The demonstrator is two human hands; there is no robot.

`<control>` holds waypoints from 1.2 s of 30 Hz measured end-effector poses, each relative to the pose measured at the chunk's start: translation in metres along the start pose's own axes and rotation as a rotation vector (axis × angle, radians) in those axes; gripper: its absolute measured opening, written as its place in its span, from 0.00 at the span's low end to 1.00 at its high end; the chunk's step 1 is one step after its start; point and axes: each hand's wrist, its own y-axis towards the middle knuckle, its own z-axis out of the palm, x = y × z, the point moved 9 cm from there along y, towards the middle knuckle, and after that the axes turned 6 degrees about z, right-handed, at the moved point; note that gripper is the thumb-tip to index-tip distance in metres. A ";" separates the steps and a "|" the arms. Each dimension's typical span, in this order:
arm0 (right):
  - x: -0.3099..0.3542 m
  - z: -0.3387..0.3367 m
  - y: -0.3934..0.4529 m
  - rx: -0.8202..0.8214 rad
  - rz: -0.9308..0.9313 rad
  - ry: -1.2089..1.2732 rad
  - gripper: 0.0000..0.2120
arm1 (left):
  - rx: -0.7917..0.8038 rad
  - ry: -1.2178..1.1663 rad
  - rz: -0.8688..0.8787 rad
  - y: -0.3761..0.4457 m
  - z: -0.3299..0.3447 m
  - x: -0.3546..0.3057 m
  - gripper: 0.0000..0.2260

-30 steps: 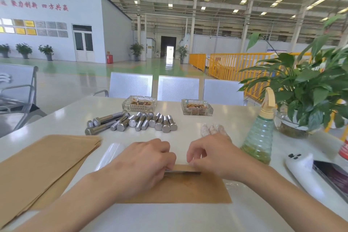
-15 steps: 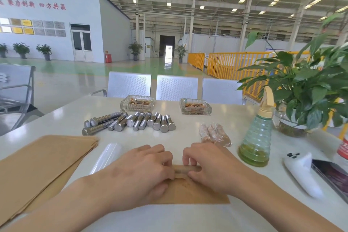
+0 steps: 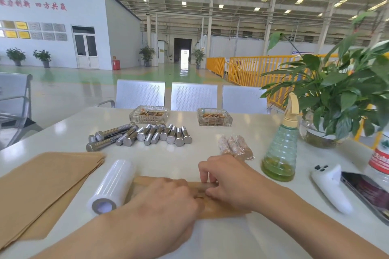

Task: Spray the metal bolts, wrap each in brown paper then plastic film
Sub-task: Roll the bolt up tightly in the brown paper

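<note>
A sheet of brown paper (image 3: 223, 208) lies on the white table (image 3: 189, 160) in front of me, rolled up at its far edge; the bolt inside is hidden. My left hand (image 3: 168, 202) and my right hand (image 3: 229, 178) both press on the roll (image 3: 147, 181) with curled fingertips. Several bare metal bolts (image 3: 147, 133) lie in a row further back. Three wrapped bolts (image 3: 235, 146) lie behind my right hand. A roll of plastic film (image 3: 112, 187) sits to the left. The green spray bottle (image 3: 281, 149) stands at the right.
A stack of brown paper sheets (image 3: 42, 187) lies at the left. Two glass trays (image 3: 150, 114) (image 3: 214, 116) stand at the back. At the right are a potted plant (image 3: 336, 101), a white remote (image 3: 330, 187), a phone (image 3: 370, 193) and a water bottle (image 3: 381, 157).
Both hands have rolled the paper toward me, so the flat part is shorter. The bare bolt seen a second ago is now covered. The film roll has come into full view.
</note>
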 end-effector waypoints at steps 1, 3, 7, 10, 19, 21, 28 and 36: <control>0.000 0.000 0.000 0.000 -0.001 0.003 0.08 | -0.031 -0.038 -0.020 -0.001 -0.003 0.003 0.06; 0.001 -0.002 0.001 0.007 0.000 0.021 0.08 | -0.073 -0.085 -0.076 -0.005 -0.004 0.011 0.04; 0.001 -0.004 0.004 0.056 0.027 0.041 0.08 | -0.145 -0.079 -0.167 -0.005 -0.003 0.028 0.09; 0.002 -0.005 0.010 0.115 0.062 0.022 0.09 | -0.155 -0.157 -0.164 -0.003 -0.001 0.038 0.10; -0.006 -0.006 0.019 0.218 0.218 -0.042 0.04 | -0.100 -0.246 -0.285 -0.003 0.009 0.060 0.06; -0.006 -0.013 0.017 0.233 0.240 -0.014 0.02 | -0.109 -0.234 -0.335 -0.004 0.009 0.063 0.07; -0.004 -0.032 -0.001 0.301 0.283 0.053 0.24 | -0.187 -0.256 -0.443 -0.007 0.007 0.071 0.06; -0.004 -0.027 0.001 0.193 0.280 0.004 0.08 | -0.208 -0.307 -0.502 -0.005 0.005 0.080 0.07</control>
